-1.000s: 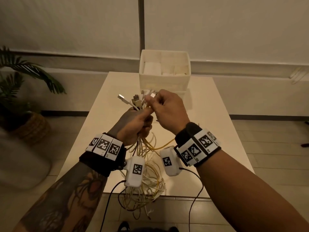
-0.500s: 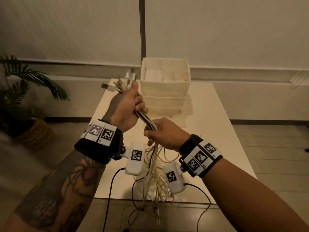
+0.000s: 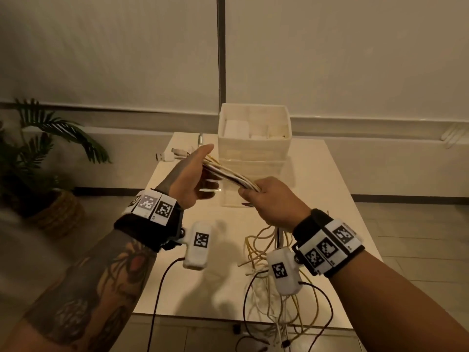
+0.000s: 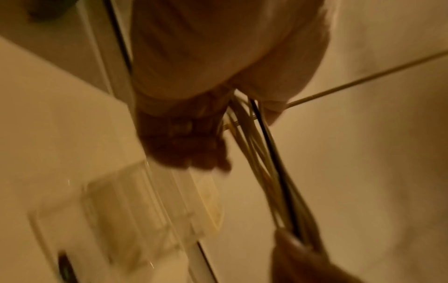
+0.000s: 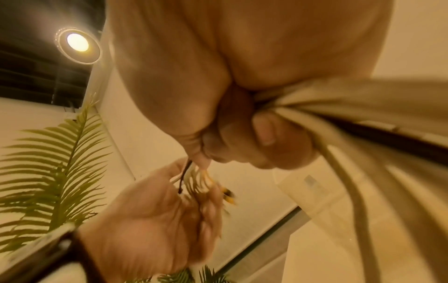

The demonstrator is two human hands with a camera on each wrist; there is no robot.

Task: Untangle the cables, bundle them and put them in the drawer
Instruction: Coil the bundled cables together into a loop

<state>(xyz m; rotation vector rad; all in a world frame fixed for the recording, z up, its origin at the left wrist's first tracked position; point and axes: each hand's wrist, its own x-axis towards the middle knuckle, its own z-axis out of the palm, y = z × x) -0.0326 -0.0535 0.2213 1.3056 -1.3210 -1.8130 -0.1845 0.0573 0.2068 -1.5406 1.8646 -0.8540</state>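
A bundle of white, yellow and black cables [image 3: 229, 175] is stretched in the air between my two hands, above the white table [image 3: 327, 189]. My left hand [image 3: 195, 174] holds it near the plug ends, thumb over the strands and fingers curled below. USB plugs [image 3: 165, 156] stick out past that hand. My right hand [image 3: 269, 199] grips the bundle in a fist further down. Below it loose cable loops [image 3: 261, 252] hang onto the table and over its front edge. The white drawer unit [image 3: 253, 148] stands behind the hands. The right wrist view shows the fist [image 5: 242, 134] around the strands [image 5: 363, 107].
The drawer unit has an open top bin holding white items, with translucent drawers [image 3: 251, 168] beneath. A potted palm [image 3: 50, 138] in a wicker basket [image 3: 58, 214] stands on the floor at the left. Black camera leads [image 3: 162, 288] hang from both wrists.
My right hand slid down the bundle from the plug ends and moved right. The left hand swung left, so the bundle now lies stretched almost level between them.
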